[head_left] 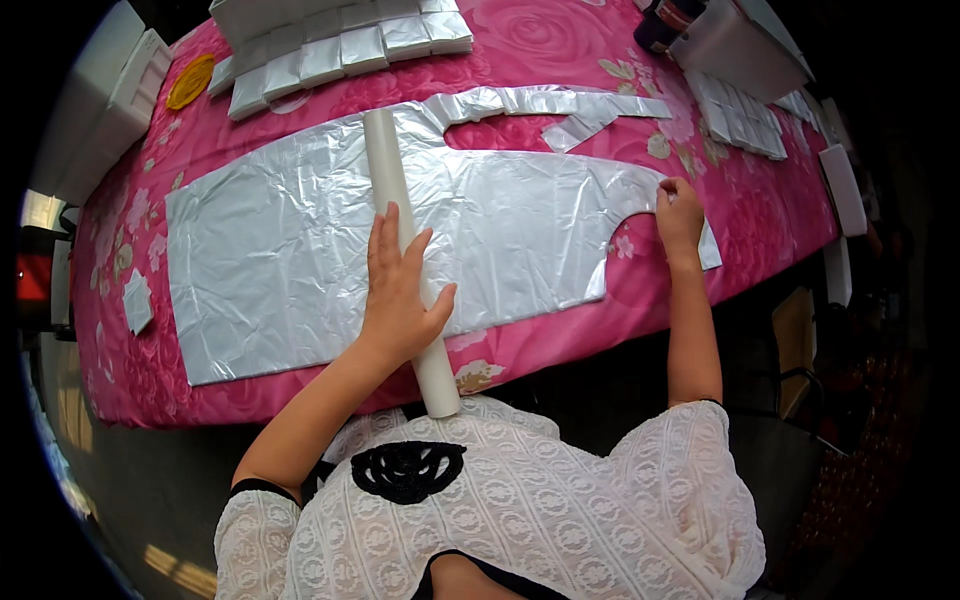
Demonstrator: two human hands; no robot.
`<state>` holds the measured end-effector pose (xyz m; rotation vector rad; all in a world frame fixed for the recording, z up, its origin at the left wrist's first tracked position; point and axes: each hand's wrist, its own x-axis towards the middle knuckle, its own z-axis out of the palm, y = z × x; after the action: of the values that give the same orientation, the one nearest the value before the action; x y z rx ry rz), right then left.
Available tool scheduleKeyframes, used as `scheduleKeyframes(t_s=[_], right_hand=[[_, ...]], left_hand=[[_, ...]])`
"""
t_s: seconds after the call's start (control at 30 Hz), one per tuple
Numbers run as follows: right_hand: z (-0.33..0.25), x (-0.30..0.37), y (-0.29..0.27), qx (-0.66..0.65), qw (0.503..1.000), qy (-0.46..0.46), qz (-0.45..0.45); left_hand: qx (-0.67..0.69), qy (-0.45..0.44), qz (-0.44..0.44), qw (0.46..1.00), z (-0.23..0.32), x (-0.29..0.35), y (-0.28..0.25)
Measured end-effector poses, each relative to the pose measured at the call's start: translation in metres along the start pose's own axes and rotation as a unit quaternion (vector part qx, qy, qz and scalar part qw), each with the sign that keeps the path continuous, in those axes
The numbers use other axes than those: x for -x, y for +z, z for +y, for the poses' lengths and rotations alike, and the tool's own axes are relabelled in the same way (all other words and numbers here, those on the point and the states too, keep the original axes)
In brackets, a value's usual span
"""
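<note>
A thin silvery-white plastic apron [290, 240] lies flat on the table, its neck loop and straps stretching to the right. Across its middle rests a long white tube [385, 150], its near end reaching past the table edge toward my body. My left hand [396, 290] lies on the tube with fingers stretched and spread. At the apron's right end, my right hand [681, 218] is closed in a pinch on the plastic by the curved cut-out.
A pink flowered cloth [540, 40] covers the table. Several folded plastic packets [340, 50] are stacked at the back left, with more packets [738, 115] beside a white box [740, 50] at the back right. A yellow object [190, 82] and a small white folded piece [138, 302] lie at the left.
</note>
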<state>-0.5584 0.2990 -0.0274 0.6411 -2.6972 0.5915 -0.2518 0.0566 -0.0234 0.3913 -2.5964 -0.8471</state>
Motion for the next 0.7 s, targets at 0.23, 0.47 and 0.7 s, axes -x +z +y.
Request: scheduleKeyframes(t_s=[0.23,0.47,0.7], right_hand=[[-0.155,0.052,-0.044,-0.601,0.724,0.108,-0.321],[-0.257,0.136,-0.02,-0.542,0.611,-0.09,-0.571],[-0.263,0.15,-0.018,-0.519,0.639,-0.054,-0.565]], left_hand=[[0.31,-0.073,0.005,0.948,0.012,0.01,-0.025],[0.607,-0.328,-0.063,0.721,-0.031,0.028,-0.062],[0.457,-0.385,-0.107,0.795,-0.059,0.05,-0.089]])
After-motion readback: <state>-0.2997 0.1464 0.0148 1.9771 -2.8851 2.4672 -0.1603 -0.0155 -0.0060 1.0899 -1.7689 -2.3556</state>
